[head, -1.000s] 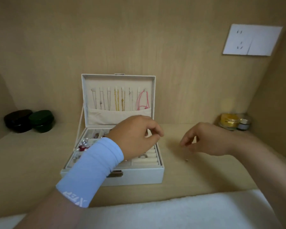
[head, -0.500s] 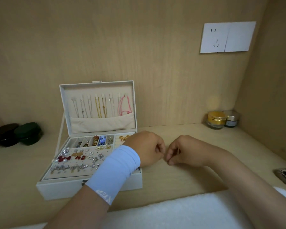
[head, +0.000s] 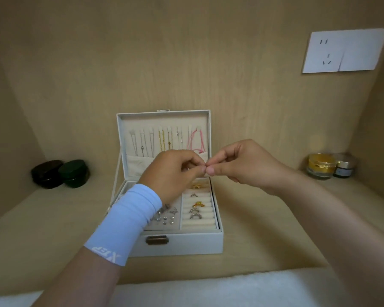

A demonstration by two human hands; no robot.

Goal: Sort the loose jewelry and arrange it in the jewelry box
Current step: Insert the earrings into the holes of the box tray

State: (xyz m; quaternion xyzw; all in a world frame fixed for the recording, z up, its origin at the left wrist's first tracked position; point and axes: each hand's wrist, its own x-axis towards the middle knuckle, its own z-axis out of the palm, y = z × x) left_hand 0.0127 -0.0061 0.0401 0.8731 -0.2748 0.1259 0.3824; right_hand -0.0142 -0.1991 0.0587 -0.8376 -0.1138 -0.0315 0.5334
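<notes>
Above the open jewelry box (head: 186,242), a person's left hand (head: 175,173) and right hand (head: 242,165) meet tip to tip. The fingers (head: 210,170) of both are curled in and pinched narrow, thumb against forefinger. Whether anything sits between them cannot be told; it would be too small to see.

Directly behind the pinched fingertips stands the box's upright lid (head: 164,120). Silver and gold necklaces (head: 161,140) hang in a row inside it, with a pink cord (head: 196,140) at the end nearest the right hand. Just below the fingertips, in the tray's right-hand compartment, gold and silver rings (head: 195,210) sit in cream ring rolls. Small silver earrings (head: 166,216) lie on the grey pad below the left hand, partly hidden by a light blue sleeve (head: 124,222) around that wrist.

Well off to the left of the fingers, two dark round containers (head: 60,173) sit touching each other on the wooden shelf (head: 42,229) by the back wall. Well off to the right stands a gold jar (head: 320,166) with a smaller jar (head: 345,168) just beside it. High above the right hand, a white wall socket (head: 344,50) is fixed to the wood panel. Nearest the camera, under both forearms, a white cloth (head: 208,289) runs along the shelf's front edge.
</notes>
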